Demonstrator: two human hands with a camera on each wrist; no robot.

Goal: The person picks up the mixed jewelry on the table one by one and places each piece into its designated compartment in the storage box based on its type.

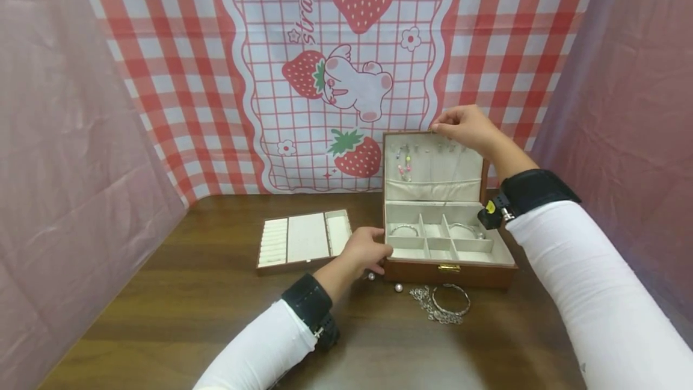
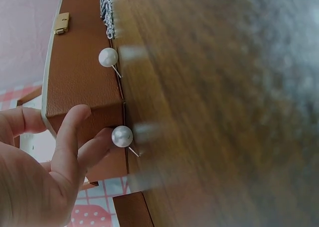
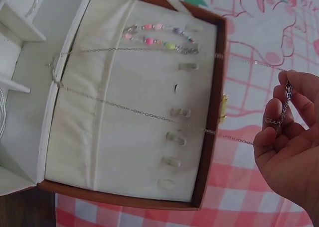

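A brown jewelry box [image 1: 400, 271] with cream lining stands with its lid [image 1: 433, 188] raised. My right hand [image 1: 467, 127] pinches a thin silver necklace [image 3: 239, 139] at the lid's top edge; in the right wrist view its two strands run down across the lining. A colorful bead bracelet [image 3: 149, 39] hangs on the lid beside it. My left hand [image 1: 367, 248] rests against the box's front left corner, its fingers on the rim and side. Close to these fingers lies a pearl-headed stud [image 2: 122, 136], with another pearl stud [image 2: 108, 57] along the front.
A loose tray [image 1: 307, 239] with ring rolls lies left of the box. Before the box lie a bangle [image 1: 452, 301] and a heap of silver chain [image 1: 425, 303]. Bangles [image 1: 405, 231] sit in the divided compartments. A strawberry-print cloth [image 1: 346, 77] hangs behind.
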